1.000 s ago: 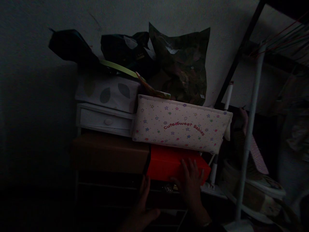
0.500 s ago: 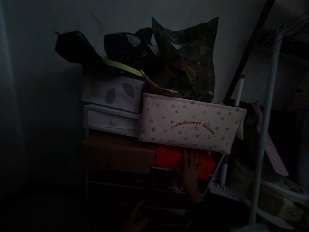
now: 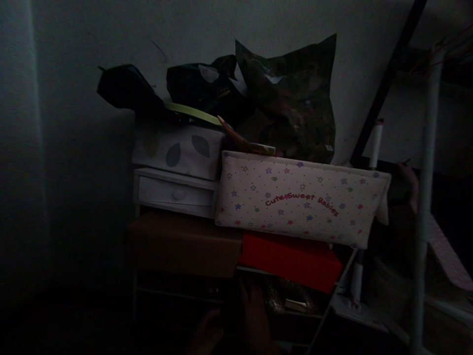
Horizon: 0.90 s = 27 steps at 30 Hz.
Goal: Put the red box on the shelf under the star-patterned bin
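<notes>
In the dim lower part of the head view, my right hand point(image 3: 254, 315) reaches up to the dark shelf just below the red box point(image 3: 288, 259). Its fingers look stretched and slightly apart, and I see nothing held in them. My left hand point(image 3: 207, 333) is lower and to the left, fingers loosely apart, also with no object visible in it. Right of my right hand, a shiny dark item point(image 3: 275, 298) lies on the shelf. Beside the red box sits a brown box point(image 3: 185, 246). Darkness hides what the fingertips touch.
On top rest a white cushion with stars point(image 3: 303, 197), a small white drawer unit point(image 3: 177, 192), a leaf-patterned box point(image 3: 181, 148), dark bags point(image 3: 207, 88) and a large dark plastic bag point(image 3: 295, 108). A pale pole point(image 3: 424, 197) stands at the right.
My right hand has left the front of the red box and moved down and left to the shelf below. My left hand stays low. The view has shifted slightly.
</notes>
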{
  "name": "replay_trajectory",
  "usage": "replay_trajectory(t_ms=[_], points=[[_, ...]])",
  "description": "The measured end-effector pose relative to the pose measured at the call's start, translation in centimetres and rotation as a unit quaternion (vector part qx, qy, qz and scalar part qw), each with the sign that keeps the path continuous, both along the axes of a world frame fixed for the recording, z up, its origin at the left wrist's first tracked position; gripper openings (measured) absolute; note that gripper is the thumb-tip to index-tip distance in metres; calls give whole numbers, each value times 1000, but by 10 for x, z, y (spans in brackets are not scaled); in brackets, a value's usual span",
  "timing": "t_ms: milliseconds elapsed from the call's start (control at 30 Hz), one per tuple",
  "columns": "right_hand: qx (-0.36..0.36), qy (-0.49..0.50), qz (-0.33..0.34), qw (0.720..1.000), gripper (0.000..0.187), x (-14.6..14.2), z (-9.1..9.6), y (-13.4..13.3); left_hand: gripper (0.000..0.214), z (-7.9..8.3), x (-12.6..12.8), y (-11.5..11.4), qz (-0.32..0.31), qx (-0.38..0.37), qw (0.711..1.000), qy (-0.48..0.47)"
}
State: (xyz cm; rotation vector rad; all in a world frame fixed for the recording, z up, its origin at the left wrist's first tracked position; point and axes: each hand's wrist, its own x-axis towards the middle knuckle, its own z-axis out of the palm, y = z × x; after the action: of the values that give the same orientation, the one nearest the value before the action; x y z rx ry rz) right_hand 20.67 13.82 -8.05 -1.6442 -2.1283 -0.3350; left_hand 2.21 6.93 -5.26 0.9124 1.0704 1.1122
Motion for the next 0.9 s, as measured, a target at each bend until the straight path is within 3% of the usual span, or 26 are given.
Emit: replay_trajectory(t_ms=[133, 333, 433, 533, 700, 800, 900], points=[[-45, -55, -42, 997, 77, -19, -2, 17, 61, 7, 1, 16, 23, -33, 999, -21], [-62, -68, -60, 994, 77, -19, 7, 17, 68, 5, 12, 47, 24, -69, 997, -9], [-58, -34, -46, 997, 72, -17, 17, 13, 67, 9, 17, 48, 22, -69, 997, -19], [-68, 1, -46, 997, 69, -18, 24, 10, 66, 9, 22, 47, 4, -70, 993, -94], [-59, 129, 3, 990, 68, -17, 14, 13, 53, -4, 28, 56, -4, -18, 980, -198], [-42, 295, 20, 954, 61, -18, 1, 17, 55, -12, 27, 60, 22, 32, 979, -198], [-25, 483, 24, 875, 56, -24, -8, 20, 64, -19, 24, 62, 27, 52, 982, -181]])
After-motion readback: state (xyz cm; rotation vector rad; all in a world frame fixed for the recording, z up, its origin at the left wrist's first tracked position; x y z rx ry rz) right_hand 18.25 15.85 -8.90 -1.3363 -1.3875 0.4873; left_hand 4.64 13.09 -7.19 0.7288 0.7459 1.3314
